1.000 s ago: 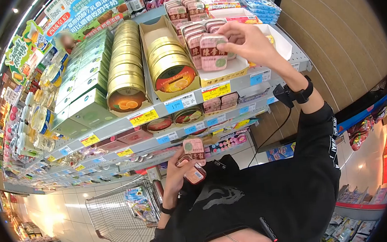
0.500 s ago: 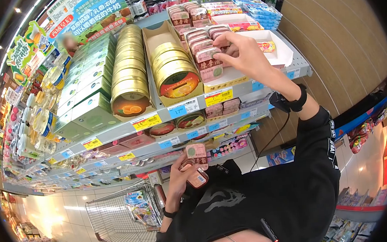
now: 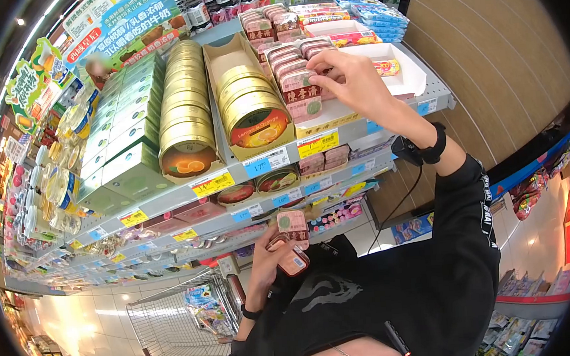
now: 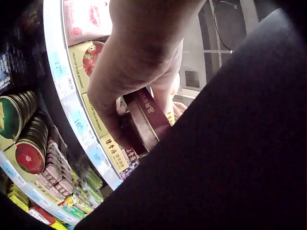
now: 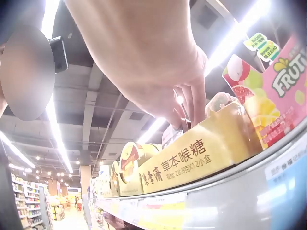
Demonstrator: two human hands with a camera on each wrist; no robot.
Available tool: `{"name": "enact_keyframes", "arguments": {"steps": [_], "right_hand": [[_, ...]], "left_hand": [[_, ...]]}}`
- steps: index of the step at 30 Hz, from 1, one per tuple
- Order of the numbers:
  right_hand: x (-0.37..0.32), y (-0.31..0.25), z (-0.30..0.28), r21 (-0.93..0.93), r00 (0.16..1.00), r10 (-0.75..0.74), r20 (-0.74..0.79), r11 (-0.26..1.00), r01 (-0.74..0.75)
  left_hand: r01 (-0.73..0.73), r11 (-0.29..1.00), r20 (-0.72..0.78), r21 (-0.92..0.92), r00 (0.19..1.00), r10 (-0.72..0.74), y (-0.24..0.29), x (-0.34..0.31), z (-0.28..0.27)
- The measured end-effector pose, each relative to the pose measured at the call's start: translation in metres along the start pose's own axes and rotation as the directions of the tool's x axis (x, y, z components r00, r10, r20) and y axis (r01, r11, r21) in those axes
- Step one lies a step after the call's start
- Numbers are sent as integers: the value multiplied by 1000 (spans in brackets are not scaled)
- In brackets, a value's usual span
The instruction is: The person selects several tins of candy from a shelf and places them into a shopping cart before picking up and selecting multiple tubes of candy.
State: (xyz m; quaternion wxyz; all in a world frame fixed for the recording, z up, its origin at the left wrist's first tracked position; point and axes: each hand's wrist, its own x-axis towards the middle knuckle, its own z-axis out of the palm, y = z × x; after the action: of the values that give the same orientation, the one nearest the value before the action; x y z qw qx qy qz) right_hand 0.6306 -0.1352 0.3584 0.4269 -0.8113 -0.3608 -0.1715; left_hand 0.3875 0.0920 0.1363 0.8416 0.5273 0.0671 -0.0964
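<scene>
My right hand reaches to the shelf and pinches the upper right corner of a pink lozenge tin with thumb and fingers. This tin stands upright at the front of a row of matching tins. In the right wrist view, the fingers dip behind the front of a yellow display box. Lower down, before the black sweatshirt, my left hand grips two more lozenge tins, one pink face up and one with a barcode label. The left wrist view shows a dark red tin edge between the fingers.
Left of the lozenge row are gold round candy tins in a carton, another gold row and green boxes. A white tray lies to the right. A shopping cart stands below on the floor.
My right hand has moved the pink lozenge tin from in front of the row back and left against the other tins. The left hand still holds its two tins, slightly lower and further right.
</scene>
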Motion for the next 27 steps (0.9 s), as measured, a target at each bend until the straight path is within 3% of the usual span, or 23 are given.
{"name": "enact_keyframes", "arguments": {"steps": [1, 3, 6, 10, 16, 18, 19, 21, 23, 27], "right_hand": [[0, 3, 0, 0, 1000, 0, 0, 1000, 0], [-1, 9, 0, -283, 969, -247, -19, 931, 232], [-5, 4, 0, -337, 988, -156, 17, 929, 153], [-11, 5, 0, -378, 984, -181, -3, 911, 166], [-58, -29, -9, -198, 988, -116, -97, 976, 95], [-91, -41, -2, -122, 981, -186, 60, 974, 192], [-106, -46, 4, -130, 957, -163, 240, 972, 198], [-129, -49, 19, -211, 901, -63, 430, 963, 168], [-139, -46, 26, -71, 885, 31, 464, 998, 2], [-134, -39, 23, 36, 913, 81, 399, 994, -104]], "left_hand": [[0, 1000, 1, 0, 1000, 0, -1, 1, -1], [5, 1000, -8, 8, 1000, -5, -3, 1, -1], [12, 1000, -8, 5, 1000, -12, -1, 1, 2], [60, 998, -5, 2, 998, -60, 3, 4, 5], [37, 999, 65, -7, 997, -36, 16, 10, 15], [-30, 999, 56, 18, 998, 28, 25, 10, 25], [-27, 1000, 55, 13, 998, 26, 27, 12, 29], [-61, 997, 35, -36, 997, 63, 30, 14, 37], [-62, 998, 28, -33, 998, 63, 36, 17, 47], [-107, 993, 64, -54, 992, 110, 45, 24, 66]]}}
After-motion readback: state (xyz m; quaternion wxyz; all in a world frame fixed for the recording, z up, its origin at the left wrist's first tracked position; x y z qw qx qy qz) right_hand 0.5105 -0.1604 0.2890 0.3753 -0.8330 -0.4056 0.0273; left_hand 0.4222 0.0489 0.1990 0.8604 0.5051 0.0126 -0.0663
